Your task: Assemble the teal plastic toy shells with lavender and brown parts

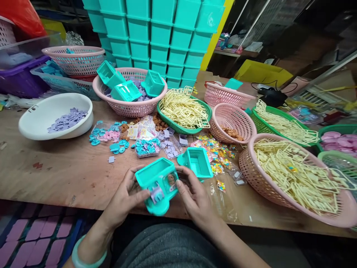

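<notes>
Both hands grip a teal toy housing [159, 185] above the table [55, 171] edge: left hand [126, 197] fingers pinch its lilac knob, right hand [195, 197] fingers clasp its side. It looks partly assembled; another empty teal shell [196, 162] waits alongside.

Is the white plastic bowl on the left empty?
Not empty: the white plastic bowl holds a thin scatter of small lilac plastic pieces.
</notes>
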Demonstrator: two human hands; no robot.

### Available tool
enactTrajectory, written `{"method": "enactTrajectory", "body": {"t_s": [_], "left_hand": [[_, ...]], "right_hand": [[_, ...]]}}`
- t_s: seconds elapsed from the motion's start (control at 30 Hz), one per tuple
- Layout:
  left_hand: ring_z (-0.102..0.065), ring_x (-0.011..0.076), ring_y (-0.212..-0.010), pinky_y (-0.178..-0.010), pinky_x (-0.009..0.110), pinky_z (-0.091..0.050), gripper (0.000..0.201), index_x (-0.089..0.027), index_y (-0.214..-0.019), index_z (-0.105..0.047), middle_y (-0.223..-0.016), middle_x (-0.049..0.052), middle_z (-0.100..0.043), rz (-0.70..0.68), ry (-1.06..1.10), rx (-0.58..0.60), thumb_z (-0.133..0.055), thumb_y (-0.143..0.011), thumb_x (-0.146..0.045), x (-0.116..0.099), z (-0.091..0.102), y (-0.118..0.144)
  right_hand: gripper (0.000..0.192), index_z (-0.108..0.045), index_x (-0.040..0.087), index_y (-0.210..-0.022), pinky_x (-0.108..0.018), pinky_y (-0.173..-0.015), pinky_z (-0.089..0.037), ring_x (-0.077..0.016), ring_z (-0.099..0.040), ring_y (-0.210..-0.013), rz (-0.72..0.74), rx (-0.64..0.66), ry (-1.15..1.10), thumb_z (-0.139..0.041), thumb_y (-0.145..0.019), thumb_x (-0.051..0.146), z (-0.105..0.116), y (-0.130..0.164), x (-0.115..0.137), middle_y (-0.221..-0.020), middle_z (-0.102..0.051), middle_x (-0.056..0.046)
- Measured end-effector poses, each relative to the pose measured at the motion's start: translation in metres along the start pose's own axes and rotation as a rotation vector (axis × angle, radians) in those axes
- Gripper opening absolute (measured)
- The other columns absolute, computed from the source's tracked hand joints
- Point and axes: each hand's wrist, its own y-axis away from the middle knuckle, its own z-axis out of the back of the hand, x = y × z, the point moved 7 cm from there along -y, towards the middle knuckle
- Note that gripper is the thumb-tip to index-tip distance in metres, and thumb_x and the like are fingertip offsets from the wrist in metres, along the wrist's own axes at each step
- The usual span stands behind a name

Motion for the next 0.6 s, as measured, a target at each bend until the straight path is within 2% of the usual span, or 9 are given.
{"method": "enactTrajectory", "body": {"t_s": [0.07, 0.13, 0.23, 0.3, 0.37, 0.47, 0.6], "left_hand": [[-0.065, 0.0293, -0.123, -0.096, 0.031, -0.057, 0.078, -0.028, -0.137, -0.051, -0.135, 0.01, -0.067, -0.054, -0.115, 0.024, -0.09, -0.069, -0.03, -0.004, 0.005, 0.003], [-0.062, 0.0306, -0.128, -0.102, 0.033, -0.055, 0.079, -0.029, -0.136, -0.053, -0.139, 0.011, -0.064, -0.081, -0.242, 0.015, -0.09, -0.067, -0.025, -0.008, 0.017, 0.003], [-0.066, 0.0333, -0.122, -0.101, 0.038, -0.056, 0.078, -0.029, -0.134, -0.056, -0.136, 0.011, -0.066, -0.103, -0.392, -0.045, -0.088, -0.064, -0.026, -0.018, 0.04, -0.004], [-0.066, 0.0362, -0.121, -0.101, 0.043, -0.057, 0.077, -0.029, -0.133, -0.058, -0.135, 0.011, -0.066, -0.136, -0.45, -0.084, -0.088, -0.061, -0.03, -0.028, 0.053, -0.011], [-0.061, 0.0385, -0.129, -0.108, 0.045, -0.052, 0.077, -0.029, -0.133, -0.06, -0.14, 0.011, -0.063, -0.186, -0.498, -0.098, -0.087, -0.061, -0.033, -0.037, 0.058, -0.017], [-0.048, 0.0397, -0.143, -0.119, 0.048, -0.04, 0.081, -0.03, -0.138, -0.058, -0.15, 0.01, -0.056, -0.221, -0.551, -0.05, -0.087, -0.063, -0.032, -0.043, 0.053, -0.022], [-0.04, 0.0407, -0.148, -0.122, 0.054, -0.034, 0.083, -0.029, -0.145, -0.049, -0.161, 0.013, -0.043, -0.216, -0.566, -0.014, -0.084, -0.07, -0.037, -0.035, 0.042, -0.025]], "right_hand": [[0.035, -0.051, 0.025, -0.136, -0.038, -0.1, -0.057, -0.0209, -0.066, -0.119, 0.096, 0.0, 0.116, -0.048, -0.102, 0.017, -0.004, 0.006, 0.005, -0.128, -0.069, -0.01], [0.038, -0.052, 0.024, -0.133, -0.036, -0.092, -0.058, -0.0204, -0.069, -0.11, 0.256, -0.011, 0.235, -0.046, -0.099, 0.008, -0.004, 0.012, 0.015, -0.119, -0.071, -0.009], [0.037, -0.055, 0.024, -0.127, -0.04, -0.085, -0.054, -0.023, -0.067, -0.099, 0.4, -0.121, 0.479, -0.05, -0.095, 0.006, 0.006, 0.015, 0.022, -0.109, -0.073, -0.008], [0.028, -0.057, 0.024, -0.122, -0.044, -0.087, -0.049, -0.0259, -0.063, -0.098, 0.351, -0.252, 0.66, -0.057, -0.096, 0.015, 0.021, 0.011, 0.016, -0.107, -0.071, -0.009], [0.027, -0.058, 0.023, -0.121, -0.046, -0.091, -0.045, -0.0293, -0.06, -0.103, 0.277, -0.336, 0.789, -0.064, -0.095, 0.028, 0.036, 0.006, 0.006, -0.111, -0.069, -0.011], [0.035, -0.057, 0.02, -0.122, -0.048, -0.096, -0.041, -0.0318, -0.057, -0.108, 0.231, -0.287, 0.891, -0.066, -0.094, 0.038, 0.046, -0.004, -0.01, -0.114, -0.068, -0.013], [0.023, -0.06, 0.018, -0.116, -0.047, -0.095, -0.043, -0.0306, -0.059, -0.105, 0.229, -0.225, 0.896, -0.057, -0.093, 0.022, 0.058, -0.012, -0.023, -0.109, -0.069, -0.013]]}}
